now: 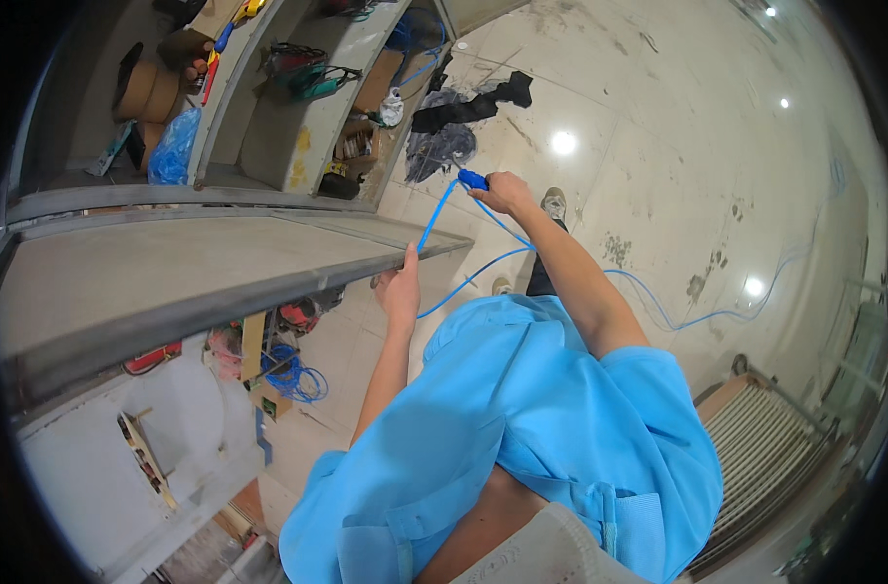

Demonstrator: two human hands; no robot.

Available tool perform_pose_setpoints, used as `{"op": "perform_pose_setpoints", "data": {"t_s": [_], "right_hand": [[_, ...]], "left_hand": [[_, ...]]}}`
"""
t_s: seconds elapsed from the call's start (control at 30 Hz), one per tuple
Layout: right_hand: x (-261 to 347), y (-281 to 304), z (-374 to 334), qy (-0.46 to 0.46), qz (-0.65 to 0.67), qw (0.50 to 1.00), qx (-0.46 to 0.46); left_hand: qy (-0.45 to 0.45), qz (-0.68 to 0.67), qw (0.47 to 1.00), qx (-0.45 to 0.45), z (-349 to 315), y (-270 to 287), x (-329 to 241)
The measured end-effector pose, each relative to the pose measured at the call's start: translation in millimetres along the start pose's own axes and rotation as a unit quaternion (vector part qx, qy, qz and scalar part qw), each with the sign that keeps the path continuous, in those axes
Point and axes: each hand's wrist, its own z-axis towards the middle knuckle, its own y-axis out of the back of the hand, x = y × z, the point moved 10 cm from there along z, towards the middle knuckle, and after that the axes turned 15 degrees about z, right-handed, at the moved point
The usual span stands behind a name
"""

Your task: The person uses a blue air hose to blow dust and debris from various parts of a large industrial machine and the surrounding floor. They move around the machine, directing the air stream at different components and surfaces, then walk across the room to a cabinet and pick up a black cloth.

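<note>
A thin blue cable (658,307) runs from the tiled floor on the right up to both of my hands. My right hand (502,192) is raised forward and grips a blue tool or connector (472,179) at the cable's end. My left hand (399,288) is lower, beside the corner of a grey metal shelf (171,263), pinching the same cable where it slants up toward the right hand. A loop of cable (473,277) hangs between the two hands. My blue shirt fills the lower middle of the view.
Grey shelving on the left carries cardboard rolls (147,90), a blue bag (174,146), pliers and boxes. A blue cable coil (293,375) lies under the shelf. Dark cloth (459,112) lies on the floor ahead. A slatted rack (765,438) stands at the right.
</note>
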Motion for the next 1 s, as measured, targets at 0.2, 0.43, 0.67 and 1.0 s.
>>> {"op": "perform_pose_setpoints", "data": {"t_s": [0.2, 0.43, 0.67, 1.0], "right_hand": [[-23.9, 79.1, 92.8, -0.013, -0.024, 1.000, -0.013], [-56.4, 149.2, 204.0, -0.017, -0.028, 0.997, 0.069], [-68.7, 183.7, 321.2, -0.006, 0.031, 0.976, 0.213], [-91.2, 273.5, 364.3, -0.140, 0.170, 0.969, 0.110]], "left_hand": [[0.115, 0.040, 0.992, -0.034, 17.7, -24.1, -10.7], [0.155, -0.050, 0.986, -0.039, 38.4, -35.4, -57.8], [0.163, -0.144, 0.969, -0.116, 76.9, -45.7, -96.2], [0.173, -0.159, 0.963, -0.129, 158.8, -37.5, -168.3]]}}
